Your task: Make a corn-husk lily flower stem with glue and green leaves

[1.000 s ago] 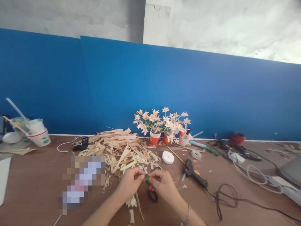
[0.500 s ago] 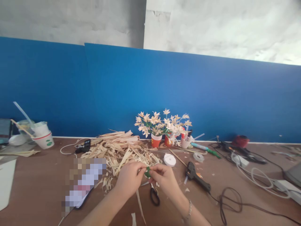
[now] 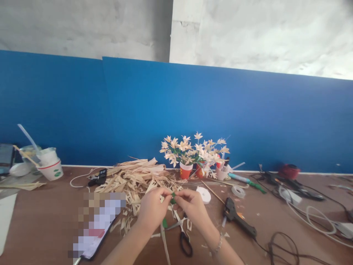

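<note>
My left hand (image 3: 154, 207) and my right hand (image 3: 191, 206) meet over the middle of the table, fingertips close together. Both pinch a small piece of green material (image 3: 173, 198), too small to tell whether it is paper or tape. A pale husk strip (image 3: 164, 241) hangs below my left hand, with a green bit (image 3: 164, 223) near its top; how it is held is hidden. Black-handled scissors (image 3: 185, 241) lie on the table just under my right hand, blades partly apart. Behind the hands spreads a heap of dried husk strips (image 3: 138, 176).
Husk flowers (image 3: 183, 145) stand in a red paper cup (image 3: 186, 171) by the blue partition (image 3: 138, 110). A glue gun (image 3: 238, 219), a white tape roll (image 3: 204, 195) and a clear tape roll (image 3: 238, 191) lie to the right, among cables. A phone (image 3: 100, 226) lies left; a white cup (image 3: 51, 169) stands far left.
The view has tilted up slightly. My hands still pinch the green piece; a green bit and more of the scissors now show below them.
</note>
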{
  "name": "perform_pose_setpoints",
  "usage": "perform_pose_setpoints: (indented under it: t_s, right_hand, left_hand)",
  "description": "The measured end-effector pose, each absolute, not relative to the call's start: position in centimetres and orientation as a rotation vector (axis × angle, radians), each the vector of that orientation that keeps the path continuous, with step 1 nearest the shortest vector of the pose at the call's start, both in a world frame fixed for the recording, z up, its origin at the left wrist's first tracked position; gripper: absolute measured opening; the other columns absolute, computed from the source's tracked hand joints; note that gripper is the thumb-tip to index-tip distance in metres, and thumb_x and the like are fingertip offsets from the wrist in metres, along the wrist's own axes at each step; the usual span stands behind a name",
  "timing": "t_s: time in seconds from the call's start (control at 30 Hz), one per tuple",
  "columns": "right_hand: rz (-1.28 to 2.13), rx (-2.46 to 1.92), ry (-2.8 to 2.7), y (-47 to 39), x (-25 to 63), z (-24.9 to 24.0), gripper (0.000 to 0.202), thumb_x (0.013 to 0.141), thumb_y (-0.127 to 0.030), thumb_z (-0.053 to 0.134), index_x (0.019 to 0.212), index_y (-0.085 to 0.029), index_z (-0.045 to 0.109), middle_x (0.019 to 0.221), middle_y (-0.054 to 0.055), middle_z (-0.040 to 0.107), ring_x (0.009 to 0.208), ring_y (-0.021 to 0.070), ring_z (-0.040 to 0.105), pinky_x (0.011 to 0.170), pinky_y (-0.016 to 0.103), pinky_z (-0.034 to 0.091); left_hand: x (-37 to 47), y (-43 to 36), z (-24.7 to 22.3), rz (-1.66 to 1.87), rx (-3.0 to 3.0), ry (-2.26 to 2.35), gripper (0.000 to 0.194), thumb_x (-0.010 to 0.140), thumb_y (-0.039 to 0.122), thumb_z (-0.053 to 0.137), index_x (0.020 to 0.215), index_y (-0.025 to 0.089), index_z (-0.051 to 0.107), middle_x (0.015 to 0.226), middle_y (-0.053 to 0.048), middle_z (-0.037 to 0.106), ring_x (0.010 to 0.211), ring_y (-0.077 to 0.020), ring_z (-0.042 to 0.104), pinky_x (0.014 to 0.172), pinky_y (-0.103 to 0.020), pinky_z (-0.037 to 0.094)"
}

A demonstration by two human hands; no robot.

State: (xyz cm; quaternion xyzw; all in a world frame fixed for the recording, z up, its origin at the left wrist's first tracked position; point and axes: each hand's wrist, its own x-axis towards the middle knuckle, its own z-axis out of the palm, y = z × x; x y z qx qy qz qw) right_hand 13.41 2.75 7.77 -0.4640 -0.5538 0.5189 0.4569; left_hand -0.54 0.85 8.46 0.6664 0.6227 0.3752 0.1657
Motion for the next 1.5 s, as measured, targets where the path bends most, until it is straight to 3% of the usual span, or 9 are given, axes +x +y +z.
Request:
perform_pose_setpoints:
  t_s: [0.43, 1.17, 1.33, 1.5]
  right_hand:
    - [0.959, -1.109, -1.571, 2.6, 13.2, 6.5, 0.017, 0.073, -0.025, 0.055, 0.073, -0.014, 0.068, 0.064, 0.005, 0.064, 0.054, 0.0154, 0.059, 0.048, 0.023, 0.044]
    - [0.945, -1.132, -1.483, 2.2, 13.0, 7.1, 0.016, 0.070, -0.027, 0.055, 0.062, -0.014, 0.058, 0.056, 0.000, 0.056, 0.052, 0.0116, 0.049, 0.049, 0.021, 0.039]
    - [1.008, -1.108, -1.459, 2.5, 13.3, 7.4, 0.015, 0.067, -0.028, 0.056, 0.059, -0.015, 0.056, 0.052, -0.002, 0.054, 0.047, 0.0102, 0.047, 0.045, 0.020, 0.037]
    - [1.124, -1.111, -1.452, 2.9, 13.7, 8.0, 0.017, 0.065, -0.031, 0.058, 0.057, -0.016, 0.054, 0.048, -0.003, 0.052, 0.042, 0.0097, 0.048, 0.041, 0.019, 0.038]
  left_hand:
    - [-0.3, 0.7, 7.9, 1.157, 2.017, 1.855, 0.012, 0.075, 0.015, 0.055, 0.073, 0.022, 0.064, 0.077, 0.000, 0.069, 0.077, -0.0181, 0.061, 0.069, -0.028, 0.042]
    - [0.6, 0.1, 6.7, 1.354, 2.342, 1.798, 0.015, 0.080, 0.015, 0.051, 0.071, 0.020, 0.062, 0.067, -0.002, 0.065, 0.071, -0.0189, 0.058, 0.064, -0.027, 0.040]
    - [0.3, 0.3, 7.7, 1.192, 2.043, 1.736, 0.013, 0.075, 0.018, 0.054, 0.073, 0.022, 0.067, 0.072, -0.002, 0.068, 0.072, -0.0196, 0.060, 0.064, -0.028, 0.041]
    - [-1.1, 0.9, 9.8, 1.061, 1.644, 1.311, 0.022, 0.077, 0.024, 0.051, 0.082, 0.017, 0.071, 0.079, -0.003, 0.071, 0.075, -0.0180, 0.062, 0.066, -0.025, 0.044]
